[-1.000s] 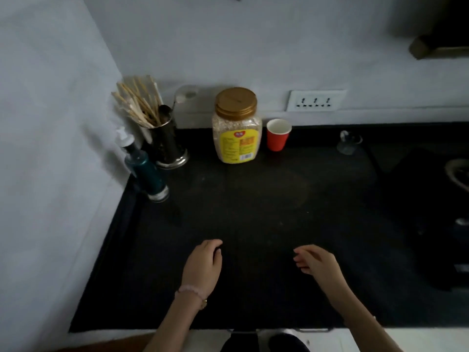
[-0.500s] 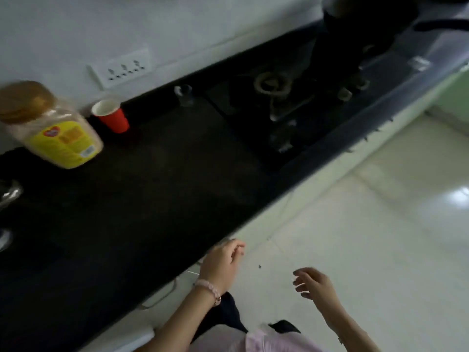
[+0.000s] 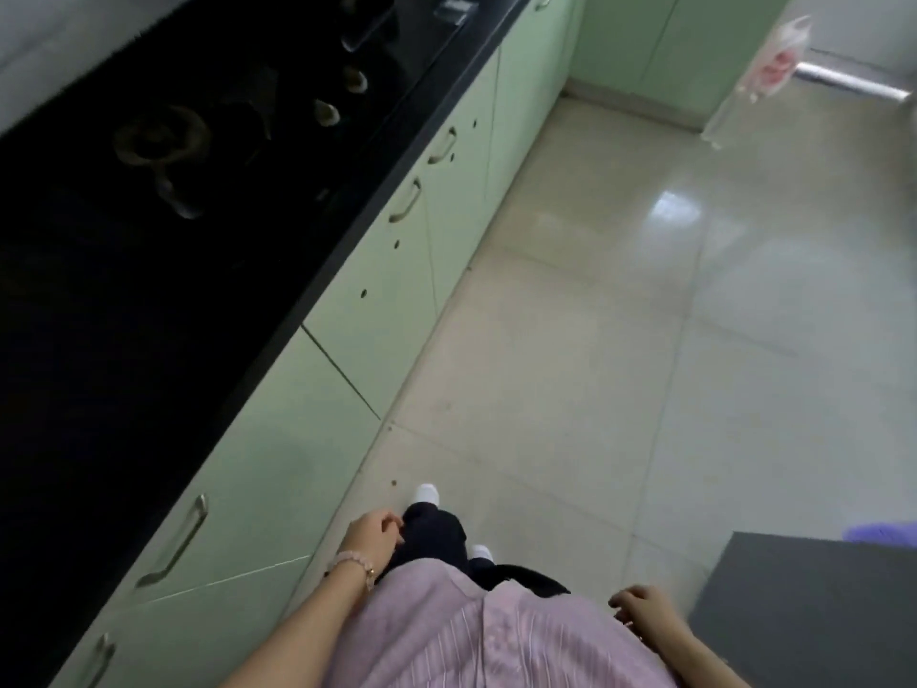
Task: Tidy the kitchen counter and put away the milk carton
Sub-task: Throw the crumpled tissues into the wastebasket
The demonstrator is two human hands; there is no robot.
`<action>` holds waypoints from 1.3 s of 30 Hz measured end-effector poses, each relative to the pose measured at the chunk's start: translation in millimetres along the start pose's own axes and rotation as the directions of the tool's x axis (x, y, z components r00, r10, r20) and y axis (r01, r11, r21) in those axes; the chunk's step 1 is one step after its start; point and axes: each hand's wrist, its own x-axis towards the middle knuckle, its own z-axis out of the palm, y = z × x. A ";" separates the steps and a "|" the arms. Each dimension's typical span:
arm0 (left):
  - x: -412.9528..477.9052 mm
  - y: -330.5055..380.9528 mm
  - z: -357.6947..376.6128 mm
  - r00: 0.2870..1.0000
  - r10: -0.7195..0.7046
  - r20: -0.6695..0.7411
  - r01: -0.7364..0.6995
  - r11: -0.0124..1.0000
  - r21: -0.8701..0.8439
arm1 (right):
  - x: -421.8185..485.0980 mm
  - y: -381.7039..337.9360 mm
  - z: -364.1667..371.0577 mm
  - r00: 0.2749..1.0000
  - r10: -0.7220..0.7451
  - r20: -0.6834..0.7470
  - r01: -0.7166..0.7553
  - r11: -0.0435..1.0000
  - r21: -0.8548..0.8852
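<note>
Head view, black counter, green cabinets, tiled floor

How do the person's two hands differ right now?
The left hand wears a pink bead bracelet at the wrist; the right hand shows none. The left hand hangs beside the dark trouser leg, near the pale green cabinets; the right hand is by the grey flat surface. Both have loosely curled fingers and hold nothing.

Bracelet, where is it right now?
Head view: the bracelet is on the left wrist, bottom centre, just behind the left hand and beside the green cabinets.
</note>
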 end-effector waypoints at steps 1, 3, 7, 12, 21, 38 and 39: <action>4.1 -0.1 4.2 1.000 -0.012 0.006 0.012 1.000 0.017 | 3.7 -0.4 -6.1 1.000 0.015 0.003 -0.015 0.999 0.037; 14.8 6.9 7.7 0.999 -0.048 0.012 0.049 0.999 -0.024 | 11.6 -10.9 -17.3 1.000 0.018 -0.009 -0.016 0.992 0.126; 33.6 41.5 4.1 0.991 -0.124 0.049 0.128 0.987 -0.095 | 31.8 -71.3 -48.5 0.996 -0.090 -0.025 0.093 0.968 0.231; 37.7 130.1 -9.6 0.963 -0.133 0.236 0.146 0.989 -0.036 | 63.3 -161.3 -110.9 0.973 -0.213 -0.088 0.231 0.910 0.344; 195.3 296.1 -0.4 0.952 0.080 0.295 -0.095 0.995 0.036 | 131.5 -238.9 -235.9 0.983 -0.098 -0.153 0.154 0.894 0.422; 356.9 624.0 81.6 0.992 -0.088 0.087 0.100 0.986 -0.136 | 307.3 -408.2 -495.6 0.993 -0.059 -0.103 0.083 0.966 0.245; 364.6 629.9 83.2 0.991 -0.118 0.062 0.127 0.977 -0.171 | 315.8 -434.5 -516.6 0.993 -0.081 -0.090 0.102 0.962 0.254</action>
